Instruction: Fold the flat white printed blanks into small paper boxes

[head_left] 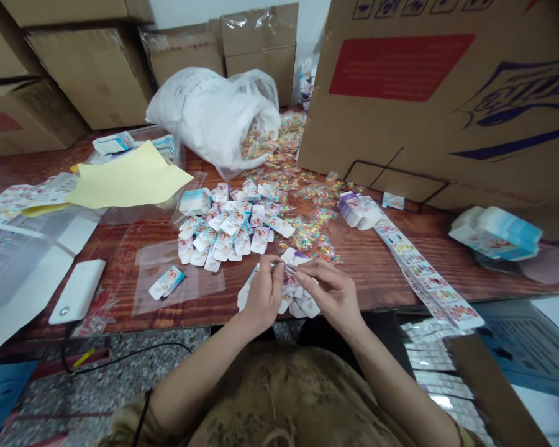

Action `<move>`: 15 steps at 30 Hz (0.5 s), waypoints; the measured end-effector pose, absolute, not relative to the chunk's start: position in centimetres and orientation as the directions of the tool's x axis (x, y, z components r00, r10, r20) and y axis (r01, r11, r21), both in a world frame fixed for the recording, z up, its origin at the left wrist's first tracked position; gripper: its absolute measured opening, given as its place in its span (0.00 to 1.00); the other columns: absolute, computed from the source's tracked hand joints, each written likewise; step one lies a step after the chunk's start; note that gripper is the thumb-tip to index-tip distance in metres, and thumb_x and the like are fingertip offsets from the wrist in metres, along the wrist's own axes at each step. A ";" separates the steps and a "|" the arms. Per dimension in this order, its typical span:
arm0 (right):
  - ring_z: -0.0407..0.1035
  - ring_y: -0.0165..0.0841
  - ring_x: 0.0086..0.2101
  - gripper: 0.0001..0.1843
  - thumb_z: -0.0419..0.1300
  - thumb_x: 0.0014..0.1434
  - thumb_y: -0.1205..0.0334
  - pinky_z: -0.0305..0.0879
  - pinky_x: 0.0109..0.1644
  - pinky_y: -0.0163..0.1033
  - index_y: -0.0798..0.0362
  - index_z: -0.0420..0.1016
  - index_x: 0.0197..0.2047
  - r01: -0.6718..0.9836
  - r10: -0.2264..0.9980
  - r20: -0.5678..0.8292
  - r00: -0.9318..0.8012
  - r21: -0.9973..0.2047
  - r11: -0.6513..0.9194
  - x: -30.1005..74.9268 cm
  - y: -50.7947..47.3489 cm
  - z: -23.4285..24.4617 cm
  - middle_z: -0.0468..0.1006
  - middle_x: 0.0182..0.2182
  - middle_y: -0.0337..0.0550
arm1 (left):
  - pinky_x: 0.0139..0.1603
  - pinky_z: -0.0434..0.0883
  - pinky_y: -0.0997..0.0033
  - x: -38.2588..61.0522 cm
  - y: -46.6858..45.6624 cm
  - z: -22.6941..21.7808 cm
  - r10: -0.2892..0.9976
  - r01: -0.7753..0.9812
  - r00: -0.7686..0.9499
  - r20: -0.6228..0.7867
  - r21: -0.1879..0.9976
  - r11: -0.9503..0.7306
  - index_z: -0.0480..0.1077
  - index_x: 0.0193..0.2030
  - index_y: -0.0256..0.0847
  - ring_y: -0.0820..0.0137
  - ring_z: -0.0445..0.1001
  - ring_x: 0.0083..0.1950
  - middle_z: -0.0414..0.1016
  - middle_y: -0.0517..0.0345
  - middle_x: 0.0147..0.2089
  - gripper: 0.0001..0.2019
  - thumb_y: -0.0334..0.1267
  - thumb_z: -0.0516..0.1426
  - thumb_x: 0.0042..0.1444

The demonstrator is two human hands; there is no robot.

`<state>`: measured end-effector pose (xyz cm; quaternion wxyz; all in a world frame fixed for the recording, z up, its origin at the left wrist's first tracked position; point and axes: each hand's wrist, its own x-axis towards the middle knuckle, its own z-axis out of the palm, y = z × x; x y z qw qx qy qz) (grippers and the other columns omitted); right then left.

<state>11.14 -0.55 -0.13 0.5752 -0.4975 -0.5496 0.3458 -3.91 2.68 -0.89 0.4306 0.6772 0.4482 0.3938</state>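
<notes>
My left hand (pixel 263 293) and my right hand (pixel 331 290) meet at the near edge of the wooden table (pixel 391 267), both pinched on a small flat printed carton (pixel 289 266) held between them. Under my hands lies a small heap of flat cartons (pixel 294 303). Just beyond is a pile of folded little white boxes (pixel 228 226) with red and blue print. Small clear packets of colourful bits (pixel 314 233) are scattered to the right of that pile.
A white plastic bag (pixel 209 115) spills colourful packets at the back. A big cardboard box (pixel 447 93) stands right. Flat cartons in a row (pixel 423 279) run along the right. Yellow paper (pixel 128 177), clear bags (pixel 177 276) and a white power bank (pixel 77 290) lie left.
</notes>
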 end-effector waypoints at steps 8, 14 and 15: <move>0.72 0.31 0.27 0.09 0.73 0.45 0.56 0.71 0.34 0.38 0.48 0.83 0.32 -0.246 0.984 -0.098 0.151 -0.968 -0.058 11.0 0.3 -0.6 0.82 0.28 0.39 | 0.31 0.61 0.69 -4.2 2.4 -1.2 0.928 0.339 0.326 0.182 0.894 -0.294 0.58 0.45 0.42 0.69 0.68 0.28 0.67 0.61 0.28 0.07 0.42 0.44 0.67; 0.71 0.30 0.25 0.09 0.71 0.49 0.55 0.68 0.31 0.36 0.51 0.82 0.31 -0.102 0.988 -0.002 0.152 -0.995 0.014 11.1 0.1 -0.4 0.80 0.25 0.39 | 0.34 0.61 0.70 -4.3 2.6 -1.2 0.929 0.297 0.355 0.102 0.930 -0.216 0.57 0.42 0.43 0.70 0.66 0.30 0.64 0.63 0.28 0.08 0.44 0.45 0.67; 0.71 0.31 0.26 0.09 0.70 0.50 0.54 0.68 0.32 0.36 0.51 0.82 0.31 -0.045 0.987 0.031 0.158 -0.998 0.039 11.2 0.1 -0.4 0.80 0.25 0.39 | 0.34 0.61 0.70 -4.3 2.7 -1.3 0.931 0.273 0.357 0.076 0.945 -0.182 0.58 0.41 0.43 0.71 0.66 0.31 0.64 0.63 0.29 0.08 0.44 0.46 0.67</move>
